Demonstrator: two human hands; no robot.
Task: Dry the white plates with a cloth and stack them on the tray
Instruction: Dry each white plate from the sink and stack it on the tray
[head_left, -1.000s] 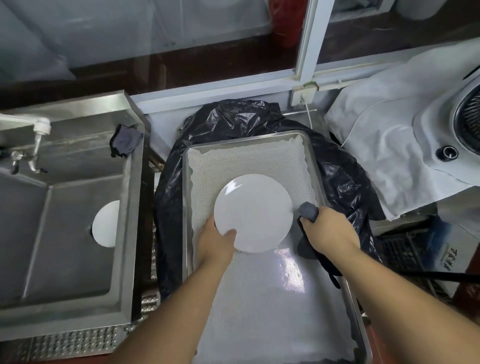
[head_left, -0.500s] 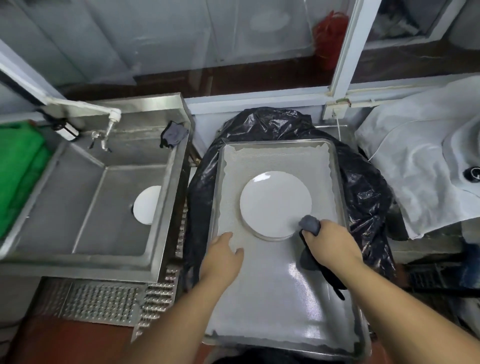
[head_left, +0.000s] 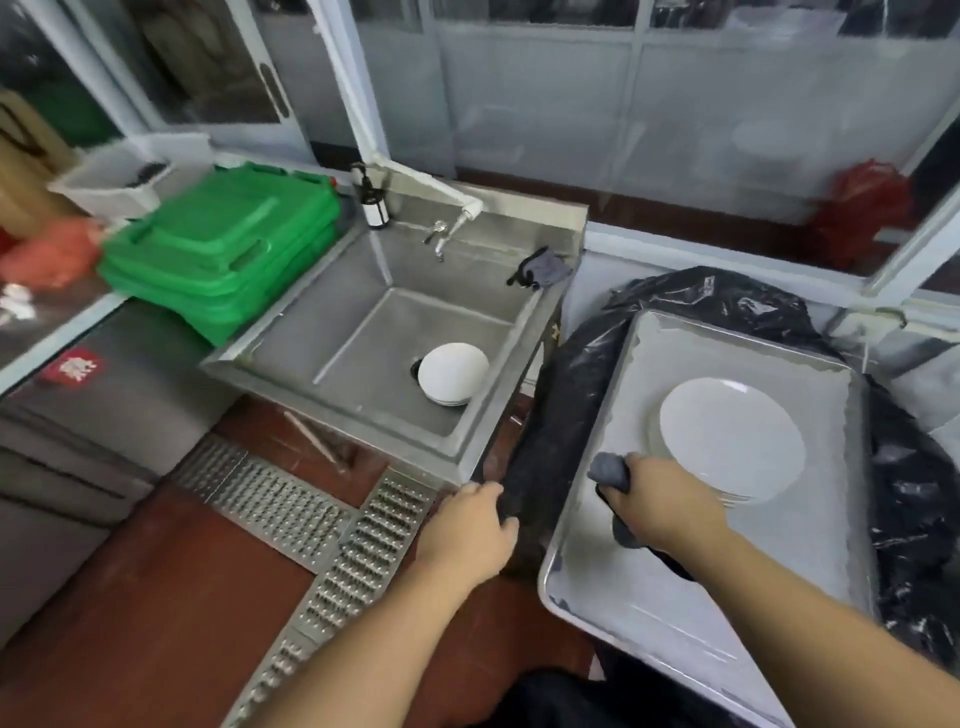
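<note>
Reaching our empty, loose left hand (head_left: 467, 530) for the sink (head_left: 332, 358) plates (head_left: 453, 372) while the right (head_left: 662, 506) clutches the cloth (head_left: 609, 468), we risk a wet one slipping

head view: 1 wide-angle | worn high, facing forward and down | close over sink (head_left: 363, 332) and tray (head_left: 597, 519) (edges bowed)

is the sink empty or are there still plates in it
Not empty: white plates lie stacked in the sink beside the drain, at least two rims showing. No standing water is visible.
</note>
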